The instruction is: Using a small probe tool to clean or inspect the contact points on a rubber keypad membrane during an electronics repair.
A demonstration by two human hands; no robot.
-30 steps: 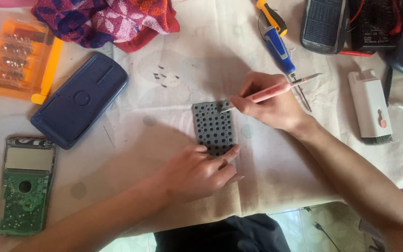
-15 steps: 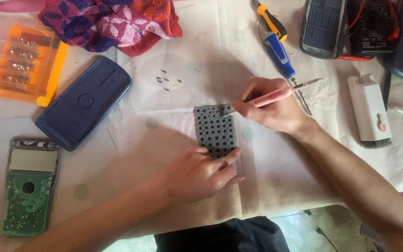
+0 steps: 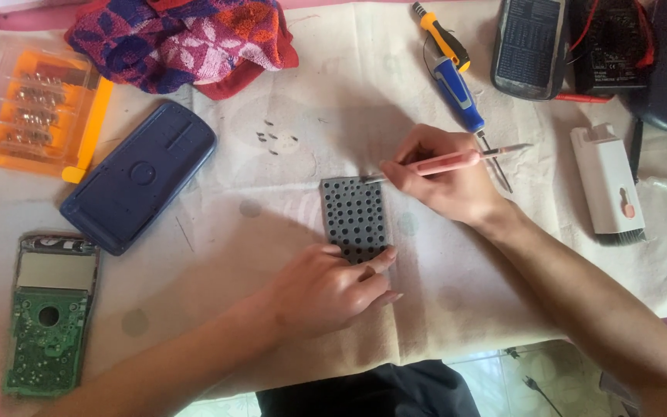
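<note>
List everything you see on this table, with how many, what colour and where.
keypad mat: one, dark grey, centre of the cloth
pink tool: one, pink, tip at the mat's top edge
blue back cover: one, navy, left of centre
circuit board: one, green, lower left
bit case: one, orange, upper left
patterned cloth: one, red and purple, top
screws: several, dark, above the mat
screwdriver: one, blue, top centre
white brush: one, right
left hand: pressing the mat's lower end
right hand: gripping the pink tool
</note>
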